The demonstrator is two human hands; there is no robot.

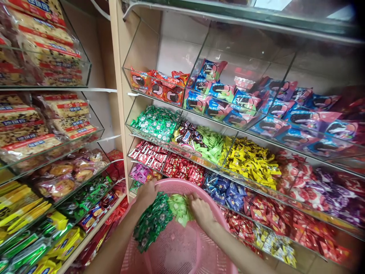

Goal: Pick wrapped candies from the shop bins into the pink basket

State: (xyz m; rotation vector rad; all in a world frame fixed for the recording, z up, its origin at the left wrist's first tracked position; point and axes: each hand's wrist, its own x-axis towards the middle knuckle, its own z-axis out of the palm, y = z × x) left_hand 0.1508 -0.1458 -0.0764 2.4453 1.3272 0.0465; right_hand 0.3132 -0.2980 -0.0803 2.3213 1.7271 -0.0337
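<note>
A pink plastic basket (182, 253) sits in front of me below the sweet shelves. Inside it lie a heap of dark green wrapped candies (152, 222) and a smaller heap of light green candies (179, 207). My left hand (146, 194) rests at the basket's far rim, fingers curled down behind the dark green heap. My right hand (201, 211) is in the basket, fingers bent onto the light green candies. What either hand grips is hidden by the sweets.
Clear slanted bins on a wooden shelf unit (119, 95) hold green candies (155, 121), red wafers (149, 156), yellow sweets (251, 160) and blue biscuit packs (228, 95). A second rack (48, 125) of packed cakes stands at left.
</note>
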